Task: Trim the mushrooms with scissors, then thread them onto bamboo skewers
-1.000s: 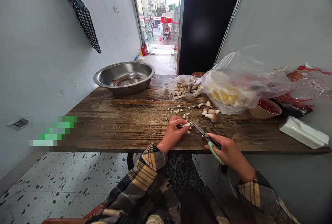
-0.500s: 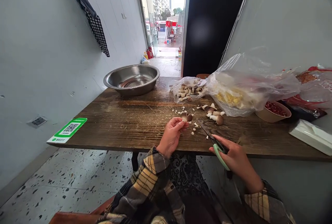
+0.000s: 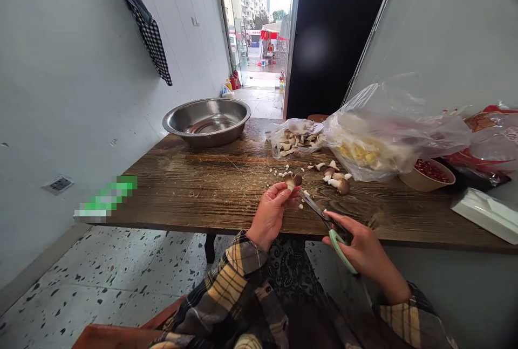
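My left hand (image 3: 272, 212) pinches a small brown-capped mushroom (image 3: 292, 179) by its stem, just above the wooden table (image 3: 202, 192). My right hand (image 3: 361, 246) grips green-handled scissors (image 3: 327, 221), whose blades point up-left toward the mushroom and stop just short of it. Several loose mushrooms (image 3: 335, 176) and small white cut stem bits (image 3: 283, 170) lie on the table beyond my hands. A clear bag of mushrooms (image 3: 295, 141) sits further back.
A steel basin (image 3: 207, 121) stands at the far left of the table. A large plastic bag with yellow contents (image 3: 380, 138), a bowl of red pieces (image 3: 429, 173), red packaging (image 3: 491, 133) and a white packet (image 3: 488, 214) crowd the right side. A checked cloth (image 3: 148, 31) hangs on the left wall.
My left hand let go of the cut stem piece, picked up a brown-capped mushroom and lifted it. The scissors drew back a little, then came close to the mushroom again.
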The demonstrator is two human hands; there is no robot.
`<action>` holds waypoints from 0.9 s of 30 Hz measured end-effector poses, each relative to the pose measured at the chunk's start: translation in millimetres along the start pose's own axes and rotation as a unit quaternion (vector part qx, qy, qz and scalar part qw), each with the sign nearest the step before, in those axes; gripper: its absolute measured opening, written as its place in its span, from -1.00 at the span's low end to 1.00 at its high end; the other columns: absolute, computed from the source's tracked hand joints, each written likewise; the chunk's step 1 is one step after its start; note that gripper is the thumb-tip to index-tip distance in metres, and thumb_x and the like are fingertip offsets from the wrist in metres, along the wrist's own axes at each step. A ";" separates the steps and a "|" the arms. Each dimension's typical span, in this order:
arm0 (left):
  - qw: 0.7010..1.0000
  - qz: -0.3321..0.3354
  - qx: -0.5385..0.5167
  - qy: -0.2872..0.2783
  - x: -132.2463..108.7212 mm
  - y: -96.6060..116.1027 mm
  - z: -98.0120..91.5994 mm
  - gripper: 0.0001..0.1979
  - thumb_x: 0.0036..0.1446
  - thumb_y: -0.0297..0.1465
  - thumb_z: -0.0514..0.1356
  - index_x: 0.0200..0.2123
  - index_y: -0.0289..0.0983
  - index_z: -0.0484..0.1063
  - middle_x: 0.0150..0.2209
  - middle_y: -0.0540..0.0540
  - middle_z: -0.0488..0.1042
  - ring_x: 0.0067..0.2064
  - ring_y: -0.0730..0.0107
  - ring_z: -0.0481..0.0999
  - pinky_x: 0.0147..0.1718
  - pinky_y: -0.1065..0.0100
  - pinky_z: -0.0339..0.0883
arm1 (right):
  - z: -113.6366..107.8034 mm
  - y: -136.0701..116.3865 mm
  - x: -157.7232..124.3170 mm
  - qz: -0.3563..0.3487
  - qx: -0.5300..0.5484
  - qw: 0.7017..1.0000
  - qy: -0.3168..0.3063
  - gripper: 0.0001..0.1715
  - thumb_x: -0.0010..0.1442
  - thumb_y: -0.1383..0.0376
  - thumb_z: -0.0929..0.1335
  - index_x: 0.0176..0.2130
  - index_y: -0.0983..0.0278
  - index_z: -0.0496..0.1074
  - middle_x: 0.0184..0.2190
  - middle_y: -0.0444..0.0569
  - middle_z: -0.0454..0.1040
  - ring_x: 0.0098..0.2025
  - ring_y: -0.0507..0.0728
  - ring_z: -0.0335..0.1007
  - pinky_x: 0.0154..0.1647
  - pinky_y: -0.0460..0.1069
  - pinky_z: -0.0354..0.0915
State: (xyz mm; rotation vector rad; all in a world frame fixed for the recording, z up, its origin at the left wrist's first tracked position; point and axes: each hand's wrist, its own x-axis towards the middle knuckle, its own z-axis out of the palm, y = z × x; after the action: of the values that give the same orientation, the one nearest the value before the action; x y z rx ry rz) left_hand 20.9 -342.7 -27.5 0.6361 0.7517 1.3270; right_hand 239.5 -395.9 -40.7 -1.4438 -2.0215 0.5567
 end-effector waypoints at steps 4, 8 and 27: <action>0.999 0.023 0.027 -0.009 -4.0 -2.6 4.2 -0.74 -0.06 -0.34 0.37 -0.30 -0.30 0.44 -0.25 -0.10 0.58 -0.19 0.37 0.53 -0.19 0.39 0.31 | 0.3 -4.8 3.2 0.006 -0.005 1.000 -0.012 -0.38 0.11 0.11 0.40 0.14 0.20 0.37 -0.03 0.04 0.53 -0.09 0.21 0.50 -0.05 0.08 0.42; 0.998 0.036 0.046 -0.024 -6.5 -6.5 6.8 -0.74 -0.05 -0.35 0.37 -0.27 -0.30 0.45 -0.27 -0.06 0.56 -0.24 0.42 0.51 -0.22 0.39 0.32 | 1.4 -9.9 7.2 0.005 0.005 1.000 -0.008 -0.42 0.13 0.12 0.38 0.12 0.24 0.40 0.03 0.09 0.50 0.04 0.27 0.45 0.04 0.12 0.37; 0.998 0.018 0.062 -0.028 -3.1 4.3 -1.6 -0.76 -0.13 -0.35 0.40 -0.40 -0.34 0.47 -0.44 -0.01 0.48 -0.42 0.51 0.45 -0.35 0.41 0.32 | -7.6 -13.4 9.4 0.005 0.050 0.998 -0.028 -0.38 0.06 0.14 0.43 0.11 0.21 0.42 -0.04 0.05 0.54 -0.05 0.26 0.49 -0.05 0.10 0.41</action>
State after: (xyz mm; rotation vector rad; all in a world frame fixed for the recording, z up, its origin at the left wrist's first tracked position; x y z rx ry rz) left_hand 16.7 -345.1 -24.8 0.7857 0.7841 1.2976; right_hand 233.0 -391.4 -24.5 -1.3953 -2.0000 0.6986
